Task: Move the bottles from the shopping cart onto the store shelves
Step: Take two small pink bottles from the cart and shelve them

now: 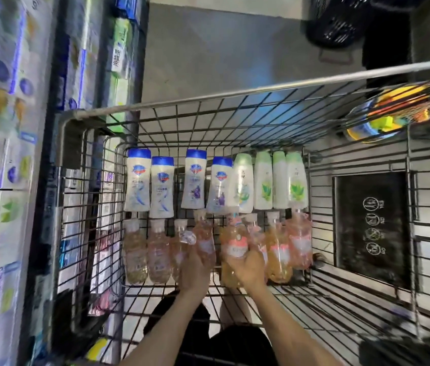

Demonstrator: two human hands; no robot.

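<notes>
Two hands: both reach into the wire cart (235, 99) from the lower middle of the frame.
Left hand (194, 270): fingers wrapped around one pink bottle (204, 239).
Right hand (248, 268): fingers curled around another pink bottle (235, 249).
Far row: four white bottles with blue caps (137, 180); four white bottles with green caps (262, 180), lying side by side.
Near row: about eight clear pink and amber bottles, counting the two held.
Shelves (10, 128): left edge of the frame, packed with boxes, just beside the cart.
Upper right: black basket (338, 22) on the floor; colourful blurred packet (393, 112) over the cart's rim.
Cart's right wall: black sign (372, 228).
</notes>
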